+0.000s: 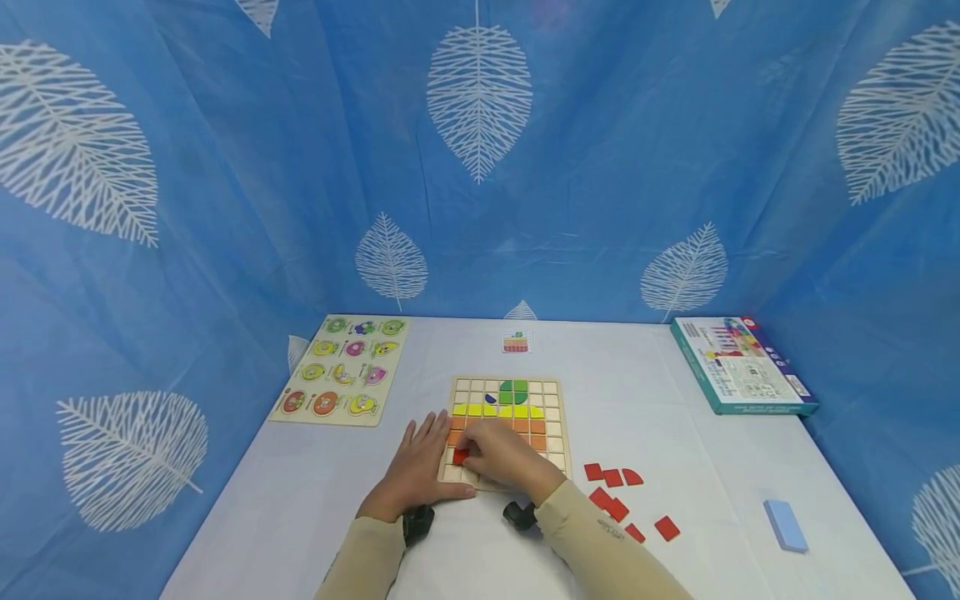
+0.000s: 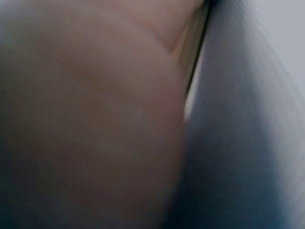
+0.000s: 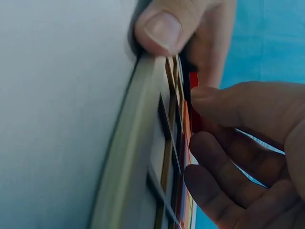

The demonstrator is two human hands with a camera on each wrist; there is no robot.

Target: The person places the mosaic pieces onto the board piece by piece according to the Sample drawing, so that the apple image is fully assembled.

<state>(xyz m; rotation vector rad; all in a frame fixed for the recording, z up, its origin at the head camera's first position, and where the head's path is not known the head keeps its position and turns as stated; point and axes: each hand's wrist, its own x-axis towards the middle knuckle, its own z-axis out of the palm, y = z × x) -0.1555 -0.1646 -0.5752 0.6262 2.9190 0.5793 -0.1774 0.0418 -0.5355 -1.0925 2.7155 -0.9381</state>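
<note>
A wooden grid board lies at the table's middle. Yellow pieces form a row across it, with orange squares in rows below. Toward its far side sit green pieces and a small dark blue piece. My left hand lies with fingers extended along the board's left edge, its thumb at the near left corner. My right hand pinches a red square tile over the left columns, just below the orange. In the right wrist view, thumb and fingertip hold that tile upright.
Several loose red tiles, some rounded, lie right of the board. A small picture card is behind it. A fruit puzzle board lies back left, a game box back right, and a light blue block at front right.
</note>
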